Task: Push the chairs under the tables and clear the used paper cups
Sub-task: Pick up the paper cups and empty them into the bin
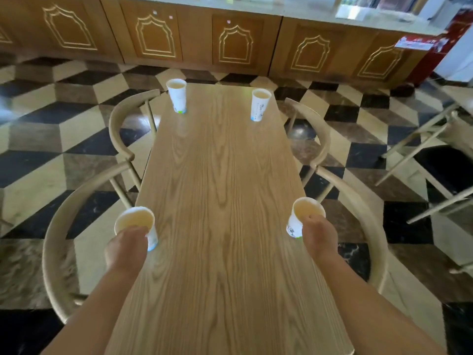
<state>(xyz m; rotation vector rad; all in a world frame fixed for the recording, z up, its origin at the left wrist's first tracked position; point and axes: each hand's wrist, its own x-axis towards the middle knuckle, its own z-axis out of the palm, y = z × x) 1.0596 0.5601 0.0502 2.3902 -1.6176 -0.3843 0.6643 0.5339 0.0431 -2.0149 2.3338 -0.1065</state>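
Note:
A long wooden table (222,201) runs away from me. My left hand (126,248) grips a white paper cup (135,221) at the table's near left edge. My right hand (318,238) grips another white paper cup (304,211) at the near right edge. Two more paper cups stand upright at the far end, one on the left (177,98) and one on the right (259,105). Round-backed wooden chairs sit tucked against both long sides: near left (55,242), far left (116,126), near right (368,226), far right (320,134).
A wooden counter with carved cabinet doors (230,42) spans the back of the room. Another wooden chair or frame (430,149) stands at the right on the checkered tile floor (51,119). A red cabinet side (435,47) is at the far right.

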